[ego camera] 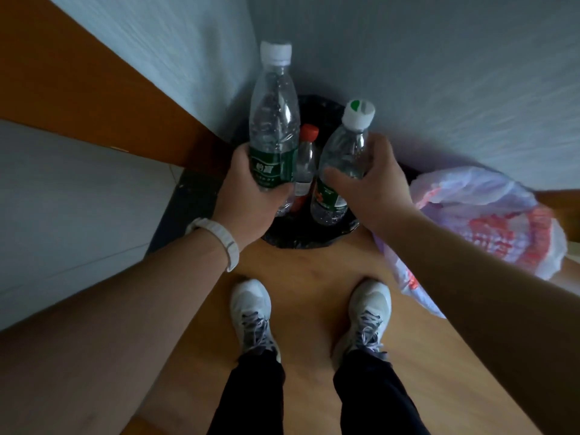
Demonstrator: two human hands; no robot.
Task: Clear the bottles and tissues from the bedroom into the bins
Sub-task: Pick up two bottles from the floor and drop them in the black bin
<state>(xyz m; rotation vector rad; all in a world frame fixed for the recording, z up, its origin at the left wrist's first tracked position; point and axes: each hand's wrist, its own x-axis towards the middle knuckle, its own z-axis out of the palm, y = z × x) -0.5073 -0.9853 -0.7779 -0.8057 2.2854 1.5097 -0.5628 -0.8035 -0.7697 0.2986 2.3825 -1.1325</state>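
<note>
Red-capped bottle (306,164): lower part hidden between the two held bottles; label text too small to read. Black bin (314,237): rim mostly covered by the left hand (248,196) and right hand (373,186); inside not visible. Plastic bag (489,221): blurred, contents indeterminate. Both forearms were cut by the frame's edges.
</note>
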